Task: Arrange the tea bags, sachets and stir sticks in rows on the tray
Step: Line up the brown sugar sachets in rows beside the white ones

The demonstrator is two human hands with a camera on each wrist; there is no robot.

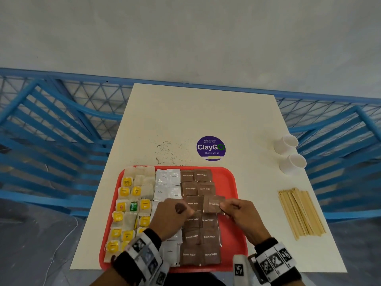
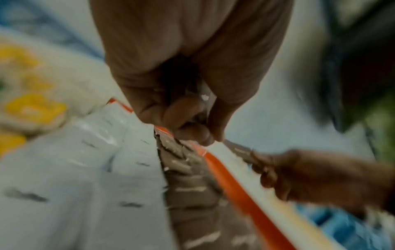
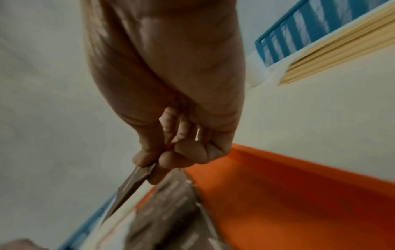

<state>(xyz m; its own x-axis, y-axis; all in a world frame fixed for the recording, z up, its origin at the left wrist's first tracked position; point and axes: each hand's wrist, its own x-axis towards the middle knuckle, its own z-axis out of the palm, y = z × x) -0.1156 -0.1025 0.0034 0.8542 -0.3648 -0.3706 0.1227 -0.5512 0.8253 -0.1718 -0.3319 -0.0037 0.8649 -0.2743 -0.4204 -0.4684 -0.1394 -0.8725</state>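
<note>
The red tray (image 1: 231, 182) carries tea bags (image 1: 132, 205) in its left columns, white coffee sachets (image 1: 167, 182) in the middle and brown sugar sachets (image 1: 198, 182) to their right. My right hand (image 1: 223, 207) pinches one brown sugar sachet (image 1: 212, 204) by its right edge just above the brown column; the right wrist view shows the sachet (image 3: 132, 184) edge-on. My left hand (image 1: 188, 211) is curled beside it, and a brown sachet edge (image 2: 203, 101) shows inside its fingers. The wooden stir sticks (image 1: 301, 213) lie in a loose pile on the table, right of the tray.
Two white paper cups (image 1: 286, 144) lie on their sides at the table's right edge. A purple round sticker (image 1: 210, 148) and scattered tea crumbs (image 1: 169, 149) sit behind the tray. Blue slatted chairs (image 1: 51, 129) flank the table. The tray's right strip (image 3: 299, 194) is bare.
</note>
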